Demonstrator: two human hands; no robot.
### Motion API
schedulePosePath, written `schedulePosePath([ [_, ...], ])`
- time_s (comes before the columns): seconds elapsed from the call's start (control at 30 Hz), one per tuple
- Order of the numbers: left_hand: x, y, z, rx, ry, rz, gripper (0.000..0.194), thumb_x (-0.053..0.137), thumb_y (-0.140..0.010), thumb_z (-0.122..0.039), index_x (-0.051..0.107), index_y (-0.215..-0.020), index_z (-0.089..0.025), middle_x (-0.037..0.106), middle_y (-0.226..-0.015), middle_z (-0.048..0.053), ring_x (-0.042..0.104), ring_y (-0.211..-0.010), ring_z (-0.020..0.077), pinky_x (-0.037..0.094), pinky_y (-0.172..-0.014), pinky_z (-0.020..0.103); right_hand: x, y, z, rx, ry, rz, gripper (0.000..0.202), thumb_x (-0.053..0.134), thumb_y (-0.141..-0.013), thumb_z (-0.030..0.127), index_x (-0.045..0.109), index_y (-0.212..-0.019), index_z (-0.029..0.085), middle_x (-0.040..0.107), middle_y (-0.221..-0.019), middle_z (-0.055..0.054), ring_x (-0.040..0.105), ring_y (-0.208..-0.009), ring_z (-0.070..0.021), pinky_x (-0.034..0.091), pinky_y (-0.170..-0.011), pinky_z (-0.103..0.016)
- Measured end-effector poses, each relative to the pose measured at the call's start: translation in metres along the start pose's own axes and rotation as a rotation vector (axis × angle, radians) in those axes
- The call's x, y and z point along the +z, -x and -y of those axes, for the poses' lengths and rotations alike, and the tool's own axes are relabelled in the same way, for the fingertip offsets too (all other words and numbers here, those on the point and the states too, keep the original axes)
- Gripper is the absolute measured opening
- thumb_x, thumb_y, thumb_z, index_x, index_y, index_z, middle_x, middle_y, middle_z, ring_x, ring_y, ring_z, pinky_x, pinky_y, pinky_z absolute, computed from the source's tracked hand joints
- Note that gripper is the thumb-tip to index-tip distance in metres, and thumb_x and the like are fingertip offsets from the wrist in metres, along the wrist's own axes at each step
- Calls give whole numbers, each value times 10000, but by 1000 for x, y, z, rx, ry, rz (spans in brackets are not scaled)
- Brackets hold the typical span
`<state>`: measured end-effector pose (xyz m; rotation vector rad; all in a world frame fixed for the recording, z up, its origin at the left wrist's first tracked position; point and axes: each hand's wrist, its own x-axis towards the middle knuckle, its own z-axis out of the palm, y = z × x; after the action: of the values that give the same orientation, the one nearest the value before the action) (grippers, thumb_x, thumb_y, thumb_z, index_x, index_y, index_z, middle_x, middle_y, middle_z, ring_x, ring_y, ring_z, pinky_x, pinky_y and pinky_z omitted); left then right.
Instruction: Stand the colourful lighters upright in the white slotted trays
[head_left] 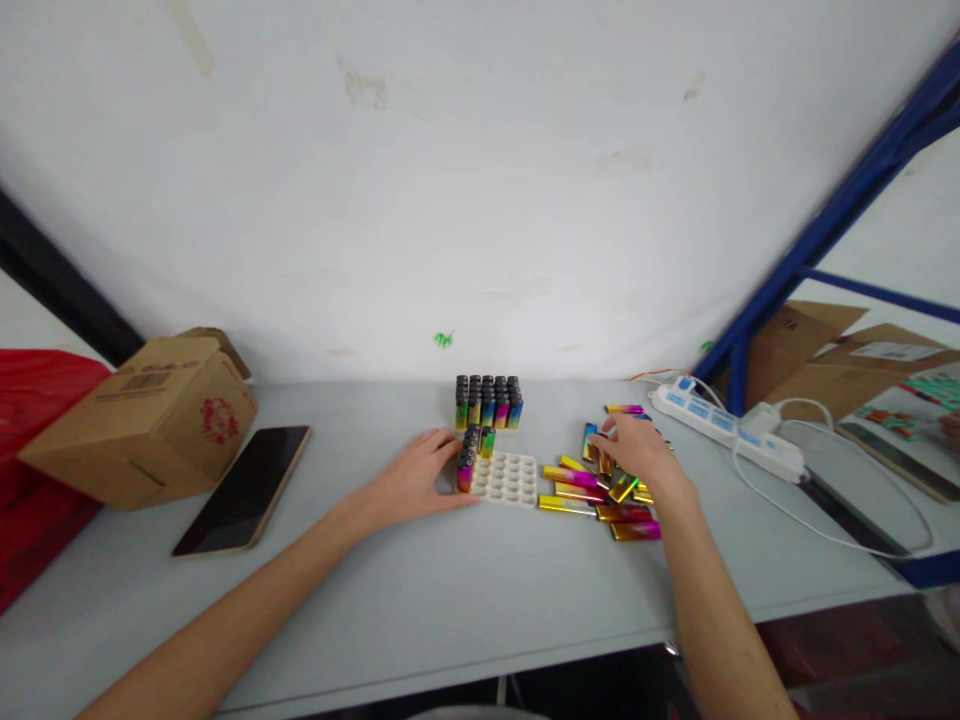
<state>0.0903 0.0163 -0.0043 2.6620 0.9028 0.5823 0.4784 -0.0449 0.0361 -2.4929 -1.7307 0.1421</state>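
A white tray [517,480] with rows of round hollows lies in front of me. A column of shiny coloured lighters with black tops [466,470] stands along its left side, with a green-yellow one [488,442] beside them. My left hand [416,475] curves around the tray's left side, thumb at the near edge and fingers by the far corner. My right hand [637,450] is over a loose pile of lighters [577,478], thumb and forefinger closed at a blue-gold lighter [589,441]; its grip there is partly hidden.
Behind the tray stands a block of upright lighters [489,405]. To the left lie a phone [244,490] and a cardboard box [150,420] against a red bag [45,430]. At the right are a white power strip [727,430] with cables and a blue frame post [810,240].
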Motion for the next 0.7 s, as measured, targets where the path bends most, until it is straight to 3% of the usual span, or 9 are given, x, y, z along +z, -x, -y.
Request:
schedulePosePath([
  [0.17,-1,0,-1,-4,3,5,707,853,-915,-751,782,-1356,-203,766,-1354,155,727,-1273,387,583,-1192,506,4,0,-3,-14,-10,18,409,715,-1105,331,742,-1449,110,868,-1211,-207,811,-1240,-357,584,-988,-396],
  [0.27,-1,0,-1,-9,-4,14,703,857,-915,-748,780,-1341,-193,765,-1351,160,730,-1267,388,585,-1187,506,6,-1,-2,-20,-29,24,401,726,-1083,312,760,-1435,122,871,-1208,-201,811,-1234,-349,579,-1013,-395],
  [0.43,0,-1,0,-8,-18,18,716,842,-925,-757,772,-1345,-182,768,-1355,167,730,-1257,386,583,-1185,508,9,-6,1,-73,-8,26,185,721,-1048,263,869,-1088,160,876,-1075,-183,823,-1107,-323,568,-946,-358],
  [0.5,0,-1,0,-8,-18,14,731,844,-920,-761,769,-1359,-181,767,-1365,169,729,-1266,388,582,-1189,511,10,-8,1,-129,-13,22,216,686,-1057,245,846,-933,169,862,-997,-178,812,-1041,-313,557,-921,-355],
  [0.6,1,-1,0,-20,-30,27,759,836,-921,-773,766,-1363,-160,760,-1381,183,725,-1280,395,579,-1197,519,10,-12,2,-245,-161,-165,216,635,-1074,293,794,-978,184,833,-1007,-177,781,-1039,-320,566,-944,-390],
  [0.7,1,-1,-1,-31,-43,38,762,830,-927,-779,765,-1360,-155,757,-1385,184,724,-1285,393,570,-1209,517,10,-10,8,-335,-480,-356,274,541,-1118,436,697,-1135,211,805,-1107,-170,782,-1012,-308,601,-929,-422],
])
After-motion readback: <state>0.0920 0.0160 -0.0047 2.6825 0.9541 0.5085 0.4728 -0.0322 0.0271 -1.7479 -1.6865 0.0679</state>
